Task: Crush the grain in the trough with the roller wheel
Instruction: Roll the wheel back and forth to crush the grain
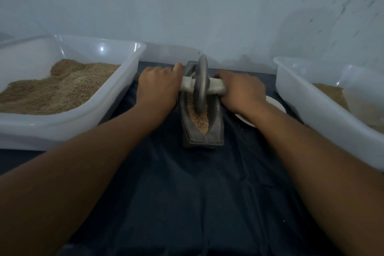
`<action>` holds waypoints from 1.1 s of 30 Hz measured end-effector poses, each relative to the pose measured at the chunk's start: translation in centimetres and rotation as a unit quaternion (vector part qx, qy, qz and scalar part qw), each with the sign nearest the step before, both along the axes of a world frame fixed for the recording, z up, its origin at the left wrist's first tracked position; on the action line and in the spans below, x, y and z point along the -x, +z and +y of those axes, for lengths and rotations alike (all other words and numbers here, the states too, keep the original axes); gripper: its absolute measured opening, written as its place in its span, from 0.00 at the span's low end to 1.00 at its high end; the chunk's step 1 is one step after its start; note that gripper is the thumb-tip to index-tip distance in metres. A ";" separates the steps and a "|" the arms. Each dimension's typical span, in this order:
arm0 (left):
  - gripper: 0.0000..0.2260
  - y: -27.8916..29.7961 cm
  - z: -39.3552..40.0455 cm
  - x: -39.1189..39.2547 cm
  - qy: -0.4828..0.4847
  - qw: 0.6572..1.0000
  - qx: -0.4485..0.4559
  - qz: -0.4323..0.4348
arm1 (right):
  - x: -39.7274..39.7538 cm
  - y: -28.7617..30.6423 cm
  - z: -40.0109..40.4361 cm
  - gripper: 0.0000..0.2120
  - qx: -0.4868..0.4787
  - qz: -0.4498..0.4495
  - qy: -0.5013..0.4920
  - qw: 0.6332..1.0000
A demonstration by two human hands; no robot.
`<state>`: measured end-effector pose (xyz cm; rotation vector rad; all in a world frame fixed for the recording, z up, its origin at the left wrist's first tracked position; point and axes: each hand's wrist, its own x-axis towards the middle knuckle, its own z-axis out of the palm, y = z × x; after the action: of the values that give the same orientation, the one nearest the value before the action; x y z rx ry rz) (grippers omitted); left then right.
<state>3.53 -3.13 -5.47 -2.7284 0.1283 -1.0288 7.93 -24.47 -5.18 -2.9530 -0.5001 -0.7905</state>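
left hand (pixel 159 85) and right hand (pixel 239 91), fingers curled round the two ends of the pale axle handle (pixel 216 87), gripping it on either side of the roller wheel (pixel 202 83). the wheel stands upright between the hands, its lower rim sunk in the grain (pixel 199 116), which lies along the floor of the boat-shaped trough (pixel 216 129). judged heavy and rigid, likely stone or metal; hold belongs on the handle stubs close to the disc, where downward weight stays even. the grain is loose and may scatter over the rim. trough rests on a dark cloth (pixel 187 193), between two plastic tubs (pixel 116 89) of grain; a white dish (pixel 276 104) lies under the right wrist.
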 end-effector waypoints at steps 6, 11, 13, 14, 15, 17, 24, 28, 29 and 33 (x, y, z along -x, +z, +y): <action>0.13 0.0 -0.3 1.9 0.007 1.000 -0.014 -0.021 | 2.9 -0.7 -0.3 0.13 -0.020 -0.041 0.005 0.999; 0.12 -0.3 -0.4 3.0 -0.025 0.999 0.008 -0.023 | 4.4 -0.6 -0.2 0.11 -0.021 -0.046 0.005 0.999; 0.12 -0.6 -0.2 3.5 -0.039 0.999 0.023 -0.021 | 5.1 -0.7 0.1 0.10 -0.034 -0.069 0.004 0.997; 0.11 -0.7 -0.2 3.8 -0.042 0.999 0.025 -0.024 | 5.5 -0.8 0.1 0.10 -0.049 -0.080 0.006 0.996; 0.11 -0.8 -0.2 4.1 -0.043 0.998 0.023 -0.029 | 5.9 -0.9 0.1 0.10 -0.066 -0.087 0.008 0.994; 0.12 -0.9 -0.3 4.7 -0.046 0.998 0.017 -0.037 | 6.3 -1.1 0.1 0.09 -0.090 -0.091 0.016 0.992; 0.10 -0.9 -0.2 5.1 -0.058 0.996 0.039 -0.063 | 6.7 -1.1 0.0 0.11 -0.114 -0.101 0.035 0.988; 0.09 -0.3 -0.4 5.5 -0.061 0.994 0.043 -0.077 | 6.7 -1.2 -0.2 0.13 -0.136 -0.096 0.049 0.985; 0.09 -0.2 -0.4 5.6 -0.059 0.994 0.046 -0.079 | 6.7 -1.1 -0.1 0.13 -0.136 -0.100 0.046 0.985; 0.14 0.4 0.1 6.1 -0.051 0.993 0.060 -0.088 | 7.0 -0.7 0.6 0.13 -0.146 -0.117 0.043 0.981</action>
<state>-2.56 -2.99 -5.10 -2.7446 0.1829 -1.3402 0.96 -23.91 -5.91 -2.5672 -0.4734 -1.1031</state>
